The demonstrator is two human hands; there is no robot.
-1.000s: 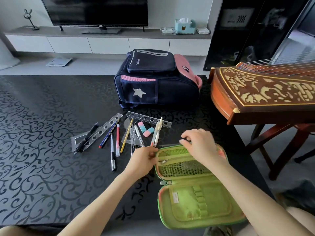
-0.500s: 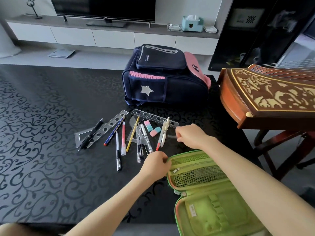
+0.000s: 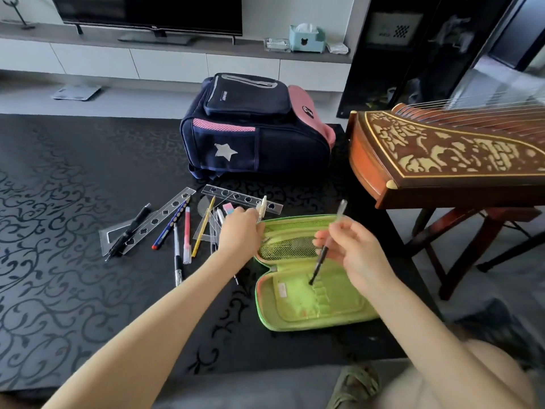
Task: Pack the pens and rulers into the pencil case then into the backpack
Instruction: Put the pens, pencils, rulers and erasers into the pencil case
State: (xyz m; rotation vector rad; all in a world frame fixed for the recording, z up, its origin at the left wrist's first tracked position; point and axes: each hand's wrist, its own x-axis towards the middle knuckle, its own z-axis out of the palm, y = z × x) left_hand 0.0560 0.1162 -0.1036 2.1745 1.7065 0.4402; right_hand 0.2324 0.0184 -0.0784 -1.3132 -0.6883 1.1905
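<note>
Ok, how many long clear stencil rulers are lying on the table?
2: one stencil ruler slants at left under a black pen; the other lies just before the backpack. The left hand may hide more.

Bare left grip [image 3: 240,231], bare right grip [image 3: 354,249], olive strapped sandal [image 3: 354,385]

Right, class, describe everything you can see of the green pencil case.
The green pencil case lies unzipped and spread flat on the black patterned table. It looks like a fabric-covered shell with a pinkish rim. The far half carries a mesh pocket; the near half has elastic pen loops and a small label. The left hand holds its far left corner; the right hand aims a pen tip-down at the loops.
</note>
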